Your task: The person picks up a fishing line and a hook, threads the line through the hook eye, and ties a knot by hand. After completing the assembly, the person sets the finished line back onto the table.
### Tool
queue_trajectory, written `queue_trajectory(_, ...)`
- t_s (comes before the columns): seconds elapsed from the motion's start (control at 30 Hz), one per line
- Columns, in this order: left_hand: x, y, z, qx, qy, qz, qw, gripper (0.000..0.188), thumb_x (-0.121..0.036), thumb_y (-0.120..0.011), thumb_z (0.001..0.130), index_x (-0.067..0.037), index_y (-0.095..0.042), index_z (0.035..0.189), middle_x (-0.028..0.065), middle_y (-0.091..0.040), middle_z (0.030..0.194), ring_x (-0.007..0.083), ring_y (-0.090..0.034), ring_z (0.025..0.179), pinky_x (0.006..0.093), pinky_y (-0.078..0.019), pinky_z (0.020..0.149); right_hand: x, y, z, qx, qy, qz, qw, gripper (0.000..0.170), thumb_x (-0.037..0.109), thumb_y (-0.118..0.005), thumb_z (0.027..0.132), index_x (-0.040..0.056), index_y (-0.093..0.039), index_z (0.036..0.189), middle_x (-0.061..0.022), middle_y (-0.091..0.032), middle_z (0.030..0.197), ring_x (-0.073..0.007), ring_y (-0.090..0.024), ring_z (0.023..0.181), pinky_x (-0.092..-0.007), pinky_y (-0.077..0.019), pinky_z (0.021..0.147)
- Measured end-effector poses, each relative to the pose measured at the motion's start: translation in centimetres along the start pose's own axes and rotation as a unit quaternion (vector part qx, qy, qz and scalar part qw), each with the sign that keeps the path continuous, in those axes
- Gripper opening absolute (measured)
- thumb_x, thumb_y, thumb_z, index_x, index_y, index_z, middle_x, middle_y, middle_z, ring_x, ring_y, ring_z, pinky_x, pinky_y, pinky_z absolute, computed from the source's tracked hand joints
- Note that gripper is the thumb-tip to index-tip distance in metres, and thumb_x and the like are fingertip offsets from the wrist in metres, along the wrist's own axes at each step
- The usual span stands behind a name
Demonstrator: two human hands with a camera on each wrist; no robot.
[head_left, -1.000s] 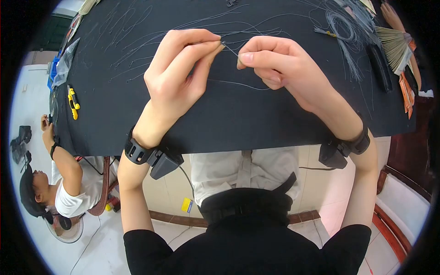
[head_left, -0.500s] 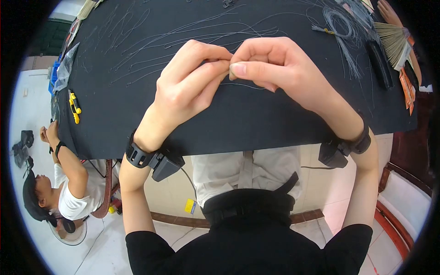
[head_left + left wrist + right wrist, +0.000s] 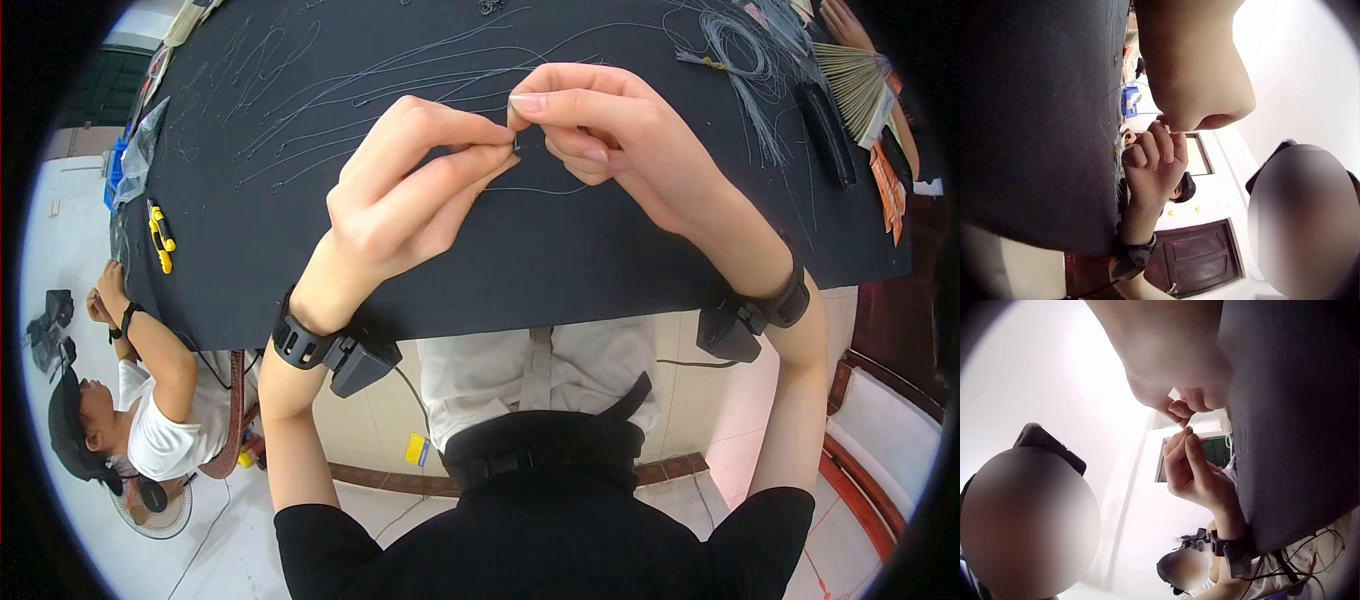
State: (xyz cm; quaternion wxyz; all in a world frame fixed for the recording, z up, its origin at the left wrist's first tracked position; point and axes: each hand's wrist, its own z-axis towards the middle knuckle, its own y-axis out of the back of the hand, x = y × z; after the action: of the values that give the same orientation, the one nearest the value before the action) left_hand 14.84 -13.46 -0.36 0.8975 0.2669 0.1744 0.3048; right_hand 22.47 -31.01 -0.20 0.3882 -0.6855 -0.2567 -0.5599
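Near the middle of the table my left hand [image 3: 415, 185] pinches a tiny dark piece [image 3: 1190, 430] between thumb and fingertips; its kind is too small to tell. Close above those fingertips, my right hand [image 3: 610, 120] pinches a thin grey line between thumb and index finger, its other fingers curled in. The fingertips of both hands nearly meet. A stretch of grey line [image 3: 540, 190] trails on the table below them. Several more grey strands [image 3: 330, 135], some ending in small dark knots or loops, lie beyond the left hand.
A coiled bundle of grey line [image 3: 735, 60] lies at the right, beside a black elongated object [image 3: 825, 135], a fanned stack of strips [image 3: 855, 85] and orange packets [image 3: 888, 195]. Yellow-handled snips [image 3: 160, 238] lie at the left. Another person [image 3: 165, 415] sits on the left.
My hands began apart with a short line between them, then came together at the fingertips. Now the right fingertips have lifted slightly off the left ones. The left hand has moved rightward.
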Motion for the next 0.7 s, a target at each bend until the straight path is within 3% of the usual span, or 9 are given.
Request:
queue_trajectory(0.37,0.11,-0.12,-0.12,-0.003,-0.002,-0.010,1.000,0.021,0.006,-0.072,0.056,0.003,-0.063,0.074,0.0106,-0.060,0.078,0.0185,-0.057,0.065,0.0246,-0.0452,0.052,-0.58,0.02,0.32,0.001,-0.043,-0.029,0.999,0.016,0.021,-0.055,0.084,0.0067,-0.063,0.084,0.0068,-0.038,0.053,-0.0013,-0.030,0.045,-0.0175,-0.0203,0.041)
queue_trajectory(0.6,0.17,0.35,-0.01,-0.028,0.074,0.033,0.996,0.017,0.009,-0.068,0.063,0.002,-0.063,0.078,0.0091,-0.061,0.082,0.0179,-0.059,0.069,0.0237,-0.0480,0.057,-0.63,-0.22,0.23,0.007,-0.048,-0.085,0.995,0.018,0.022,-0.056,0.083,0.0055,-0.064,0.087,0.0059,-0.040,0.052,-0.0025,-0.032,0.045,-0.0178,-0.0227,0.042)
queue_trajectory(0.7,0.55,0.21,-0.11,-0.041,0.069,0.063,0.995,0.017,0.009,-0.068,0.063,0.002,-0.062,0.077,0.0086,-0.061,0.082,0.0176,-0.058,0.069,0.0234,-0.0475,0.057,-0.68,-0.29,0.06,0.005,-0.045,-0.089,0.995,0.019,0.022,-0.056,0.082,0.0050,-0.064,0.086,0.0056,-0.041,0.052,-0.0032,-0.033,0.045,-0.0181,-0.0231,0.042)
